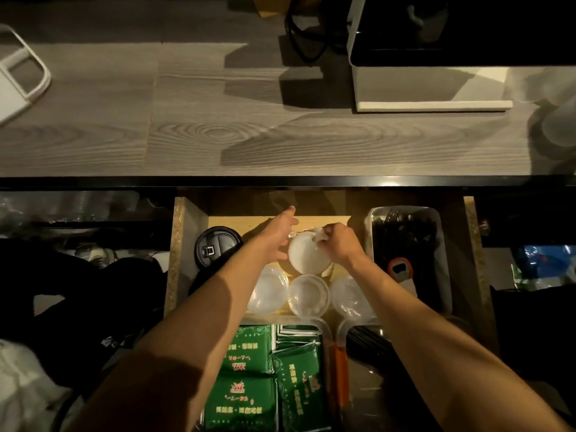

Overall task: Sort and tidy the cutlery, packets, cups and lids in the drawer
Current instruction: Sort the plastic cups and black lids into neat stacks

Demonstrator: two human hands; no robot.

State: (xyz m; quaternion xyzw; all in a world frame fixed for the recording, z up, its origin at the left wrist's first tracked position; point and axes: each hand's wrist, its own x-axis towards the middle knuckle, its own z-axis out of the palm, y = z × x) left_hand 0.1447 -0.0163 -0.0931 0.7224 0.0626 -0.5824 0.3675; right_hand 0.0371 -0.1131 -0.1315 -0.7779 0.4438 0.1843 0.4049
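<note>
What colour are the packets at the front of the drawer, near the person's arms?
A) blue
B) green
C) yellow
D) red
B: the packets lying in a clear tray at the near end of the drawer are dark green with pale printed writing on them.

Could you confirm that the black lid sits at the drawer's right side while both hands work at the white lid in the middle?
Not quite: the black lid sits at the drawer's left side, as the head view shows. Both the left hand and right hand do work at the white lid in the middle.
</note>
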